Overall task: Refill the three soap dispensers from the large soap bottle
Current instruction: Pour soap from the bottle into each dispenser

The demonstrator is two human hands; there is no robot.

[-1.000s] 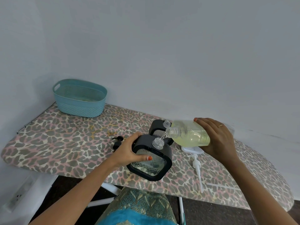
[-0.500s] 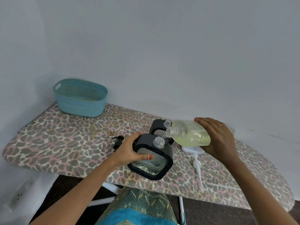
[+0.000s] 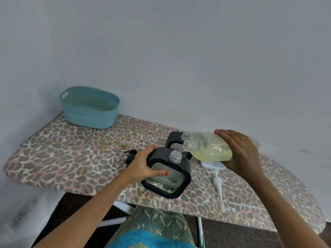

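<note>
step: we pour into a dispenser (image 3: 166,173) over the ironing board (image 3: 71,149) | left hand (image 3: 143,165) grips its frame, right hand (image 3: 240,153) wraps large soap bottle (image 3: 209,149) (neck at mouth) | next: watch level, tip back

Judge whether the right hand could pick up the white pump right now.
Probably not: the right hand grips the tilted large soap bottle over the dispenser, though the white pump lies uncovered near it.

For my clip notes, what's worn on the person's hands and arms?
No sleeves, watch or bracelet show. The left hand has orange polish on its thumbnail; the right hand has an orange nail too and a thin gold ring.
</note>
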